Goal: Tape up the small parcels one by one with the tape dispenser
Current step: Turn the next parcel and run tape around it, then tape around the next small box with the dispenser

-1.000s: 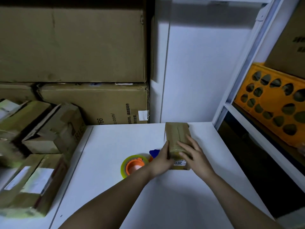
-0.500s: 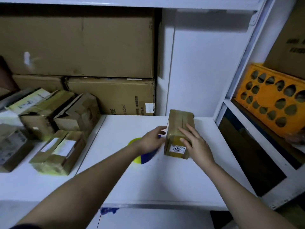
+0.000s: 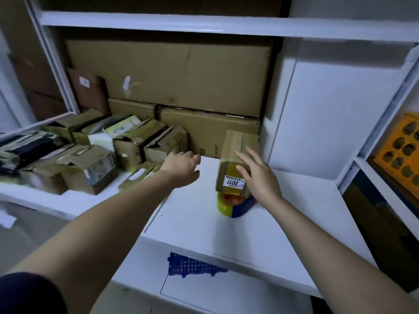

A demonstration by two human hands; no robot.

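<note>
Big cardboard cartons (image 3: 181, 73) fill the shelf at 12 o'clock. The pile of small parcels (image 3: 95, 152) sits at 9 o'clock on the white bench (image 3: 306, 211). The right hand (image 3: 258, 175) holds a labelled parcel (image 3: 233, 164) over the tape dispenser (image 3: 235, 203) at centre. The left hand (image 3: 181, 167) reaches toward the pile, fingers loosely curled, holding nothing.

The tape dispenser (image 3: 234, 203) lies mostly behind the small parcel (image 3: 235, 162), only its yellow roll, orange hub and blue edge showing below it. The right hand (image 3: 260, 177) covers the parcel's right side, and the left hand (image 3: 181, 167) is turned away so its fingertips cannot be made out (nor whether they touch anything). The pile of parcels (image 3: 86, 155) at left is motion-blurred, its labels unreadable, and the orange crate (image 3: 401, 150) is cut by the right edge.
</note>
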